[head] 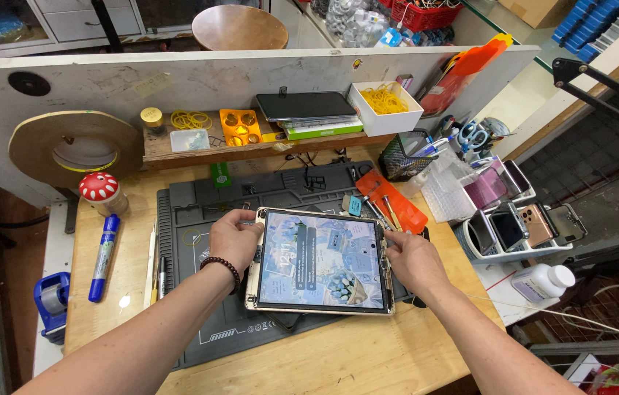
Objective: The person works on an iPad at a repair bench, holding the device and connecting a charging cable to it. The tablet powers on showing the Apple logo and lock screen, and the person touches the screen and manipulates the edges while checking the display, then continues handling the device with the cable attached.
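A tablet (320, 261) with a lit screen lies on a dark grey work mat (200, 205) on a wooden bench. My left hand (233, 235) grips the tablet's left edge, thumb on the frame, with a bead bracelet on the wrist. My right hand (413, 260) holds the right edge of the tablet. A dark flat object shows just under the tablet's near edge (287, 319).
An orange tray (397, 205) with small tools lies behind the tablet. A white rack of phones (522, 227) and a white bottle (544, 281) stand right. A blue marker (103, 256), mushroom-shaped jar (101, 192) and blue tape dispenser (50, 303) sit left. A shelf behind holds boxes and rubber bands.
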The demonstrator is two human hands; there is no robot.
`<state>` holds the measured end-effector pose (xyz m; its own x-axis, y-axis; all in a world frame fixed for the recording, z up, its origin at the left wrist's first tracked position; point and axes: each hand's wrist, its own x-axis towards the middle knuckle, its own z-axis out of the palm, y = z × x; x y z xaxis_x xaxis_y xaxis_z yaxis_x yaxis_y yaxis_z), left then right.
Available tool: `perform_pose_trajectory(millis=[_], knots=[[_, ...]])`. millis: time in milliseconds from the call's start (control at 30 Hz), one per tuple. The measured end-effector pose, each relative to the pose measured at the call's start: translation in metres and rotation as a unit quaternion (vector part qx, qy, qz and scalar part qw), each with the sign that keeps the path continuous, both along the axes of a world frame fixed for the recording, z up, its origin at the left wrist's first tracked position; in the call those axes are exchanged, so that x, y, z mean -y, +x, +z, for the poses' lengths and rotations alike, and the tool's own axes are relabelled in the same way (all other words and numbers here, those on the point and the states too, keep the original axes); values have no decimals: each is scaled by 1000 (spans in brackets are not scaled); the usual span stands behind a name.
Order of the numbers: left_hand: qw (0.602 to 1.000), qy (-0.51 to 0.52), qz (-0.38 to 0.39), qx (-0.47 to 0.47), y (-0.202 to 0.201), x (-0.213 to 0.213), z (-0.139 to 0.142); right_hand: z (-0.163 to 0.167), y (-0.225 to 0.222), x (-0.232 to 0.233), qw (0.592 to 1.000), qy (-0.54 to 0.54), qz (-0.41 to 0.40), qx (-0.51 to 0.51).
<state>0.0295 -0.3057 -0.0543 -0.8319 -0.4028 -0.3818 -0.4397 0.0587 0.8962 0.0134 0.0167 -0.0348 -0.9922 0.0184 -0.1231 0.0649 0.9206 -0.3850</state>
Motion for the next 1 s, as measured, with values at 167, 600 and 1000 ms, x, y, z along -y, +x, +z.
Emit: perform_pose_trajectory(millis=[167,600,1000], knots=[[1000,-29,12,-5,-1,-1,1,-1,-1,-1,1000,10,9,-1],[1000,-21,-5,-19,3,1,-1,-1,-2,-1,1000,13,12,-6],[989,136,45,-26,2,-2,-11,4,0,1,1000,7,1,10]])
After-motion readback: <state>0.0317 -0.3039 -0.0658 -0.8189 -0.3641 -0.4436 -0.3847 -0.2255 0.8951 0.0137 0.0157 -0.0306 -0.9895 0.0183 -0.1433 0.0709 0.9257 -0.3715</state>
